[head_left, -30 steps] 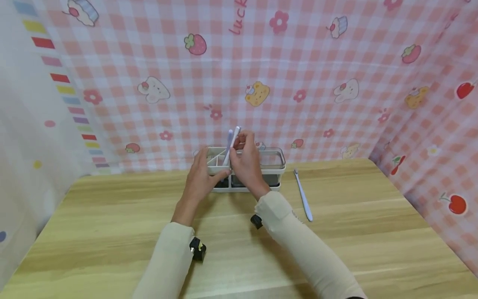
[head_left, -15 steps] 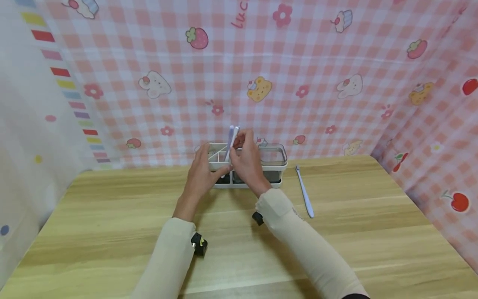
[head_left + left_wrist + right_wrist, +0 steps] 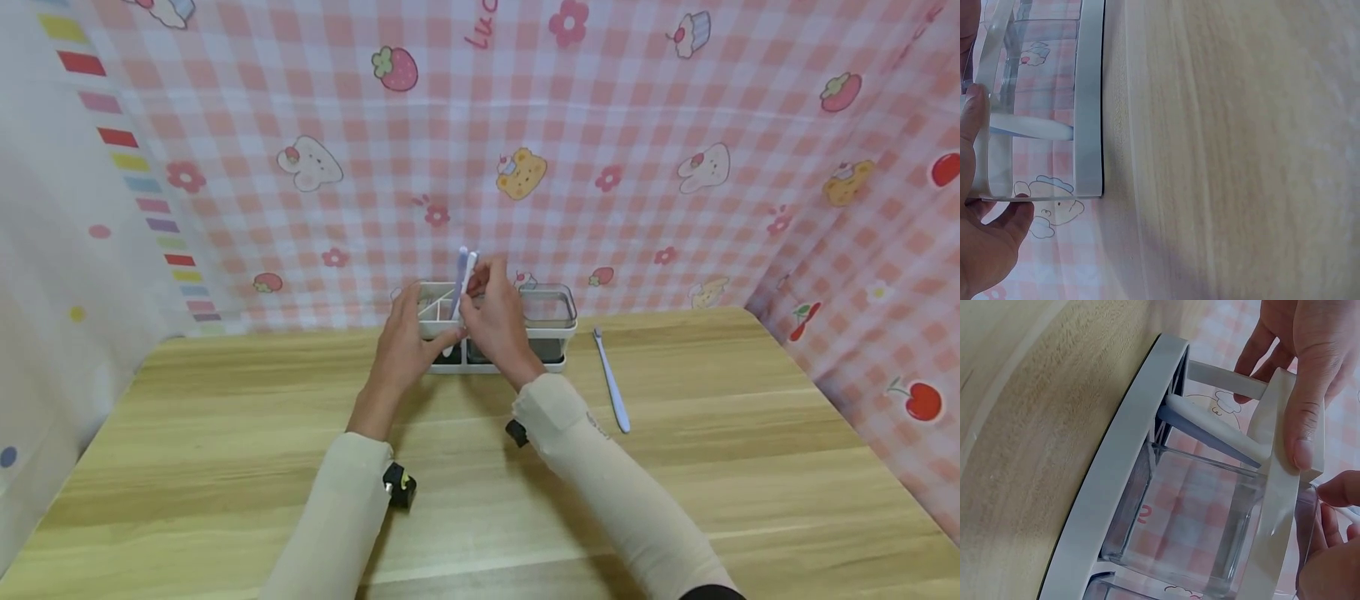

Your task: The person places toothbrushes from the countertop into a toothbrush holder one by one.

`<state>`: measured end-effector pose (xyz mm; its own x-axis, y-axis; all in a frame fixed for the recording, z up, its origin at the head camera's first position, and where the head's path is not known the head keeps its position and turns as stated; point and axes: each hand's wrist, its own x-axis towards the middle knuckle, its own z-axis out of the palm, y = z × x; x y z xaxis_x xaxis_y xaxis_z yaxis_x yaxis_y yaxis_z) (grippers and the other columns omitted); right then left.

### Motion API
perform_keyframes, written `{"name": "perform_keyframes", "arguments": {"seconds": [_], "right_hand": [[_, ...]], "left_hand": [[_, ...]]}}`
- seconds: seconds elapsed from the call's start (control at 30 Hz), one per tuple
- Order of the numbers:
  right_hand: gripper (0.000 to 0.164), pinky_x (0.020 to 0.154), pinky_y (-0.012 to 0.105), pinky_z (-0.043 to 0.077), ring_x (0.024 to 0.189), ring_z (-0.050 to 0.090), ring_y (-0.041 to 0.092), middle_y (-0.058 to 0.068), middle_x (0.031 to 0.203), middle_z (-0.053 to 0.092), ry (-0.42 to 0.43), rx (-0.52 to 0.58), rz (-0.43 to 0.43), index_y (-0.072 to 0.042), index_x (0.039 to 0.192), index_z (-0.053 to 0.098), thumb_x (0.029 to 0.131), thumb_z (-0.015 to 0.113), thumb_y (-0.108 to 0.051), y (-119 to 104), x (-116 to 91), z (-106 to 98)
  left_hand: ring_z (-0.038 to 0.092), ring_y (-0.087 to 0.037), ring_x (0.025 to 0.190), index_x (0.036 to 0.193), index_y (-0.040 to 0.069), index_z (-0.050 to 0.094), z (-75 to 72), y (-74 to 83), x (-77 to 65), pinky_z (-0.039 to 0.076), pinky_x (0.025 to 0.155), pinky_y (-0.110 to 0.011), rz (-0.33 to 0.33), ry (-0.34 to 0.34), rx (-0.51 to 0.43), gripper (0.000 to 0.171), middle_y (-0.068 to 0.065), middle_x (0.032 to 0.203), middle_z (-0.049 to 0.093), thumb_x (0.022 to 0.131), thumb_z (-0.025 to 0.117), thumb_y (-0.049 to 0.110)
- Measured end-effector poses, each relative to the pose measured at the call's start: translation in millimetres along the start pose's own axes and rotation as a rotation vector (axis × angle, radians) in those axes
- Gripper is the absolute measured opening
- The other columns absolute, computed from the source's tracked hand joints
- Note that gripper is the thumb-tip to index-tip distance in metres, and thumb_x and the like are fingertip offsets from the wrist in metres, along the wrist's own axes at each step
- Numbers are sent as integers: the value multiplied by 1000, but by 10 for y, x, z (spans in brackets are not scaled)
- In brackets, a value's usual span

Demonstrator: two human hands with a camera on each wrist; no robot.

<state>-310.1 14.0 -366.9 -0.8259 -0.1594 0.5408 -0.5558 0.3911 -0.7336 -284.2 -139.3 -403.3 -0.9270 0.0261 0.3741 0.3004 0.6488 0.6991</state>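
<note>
- Toothbrush holder (image 3: 551, 333), pale-framed, stands on the wooden table (image 3: 225, 458) between and just beyond the two hands, its left end at the left hand and its right end past the right hand.
- Left hand (image 3: 400, 346) grips the holder's left end, thumb along the front of the rim and fingers bent round the far side; it seems to be there to steady the frame.
- Just right of the left hand's thumb and fingers, a divider (image 3: 438, 310) splits that end into small cells.
- Purple toothbrush (image 3: 458, 279) stands between the hands, leaning slightly, its lower end inside the divided part; this one looks placed.
- White toothbrush (image 3: 467, 275) stands close beside it, against the right hand's fingertips. Its rounded lower end is also down inside the frame, so its placing looks nearly finished, wanting only the release. Whether both brushes share one cell, I cannot tell.
- Right hand (image 3: 497, 317) is curled, with thumb and fingers apparently pinching the white brush near the rim.
- Clear cup (image 3: 547, 304) sits in the holder immediately right of the right hand, untouched.
- Lavender toothbrush (image 3: 612, 379) lies flat on the table, farther right of the right hand, head end away from the person. Neither hand touches it; with two brushes upright, this appears to be the one left over.
</note>
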Motion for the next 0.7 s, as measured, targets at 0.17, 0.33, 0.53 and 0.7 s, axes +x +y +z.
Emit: {"name": "perform_keyframes", "arguments": {"seconds": [0.17,0.33,0.53,0.7], "right_hand": [[36,82,29,55,94,64,24,15,104,61,-15,-4,35,-1,118,44,90,64,11,-20,5,-6],[36,84,29,55,95,65,25,15,104,62,-23,-4,64,0,117,46,89,65,12,-33,32,-28],[27,84,30,55,96,65,26,15,102,63,-11,6,57,3,113,49,90,62,9,-13,8,-70],[32,87,34,56,107,65,27,18,117,65,-78,-97,9,5,126,56,95,61,3,-9,-101,-128]], "left_hand": [[49,-34,123,152,8,35,-6,-6,5,42,102,-55,17,-2,-6,84,-16,153,38,87,82,36],[49,-33,121,153,7,34,-13,2,22,42,102,-54,8,-7,-5,85,-16,150,39,88,81,35],[50,-32,115,151,9,35,-10,14,8,44,97,-54,-11,-15,-11,83,-16,141,45,88,82,36],[50,-33,120,151,11,36,-8,3,-2,44,100,-55,-1,-6,-15,83,-16,144,44,87,82,37]]}}
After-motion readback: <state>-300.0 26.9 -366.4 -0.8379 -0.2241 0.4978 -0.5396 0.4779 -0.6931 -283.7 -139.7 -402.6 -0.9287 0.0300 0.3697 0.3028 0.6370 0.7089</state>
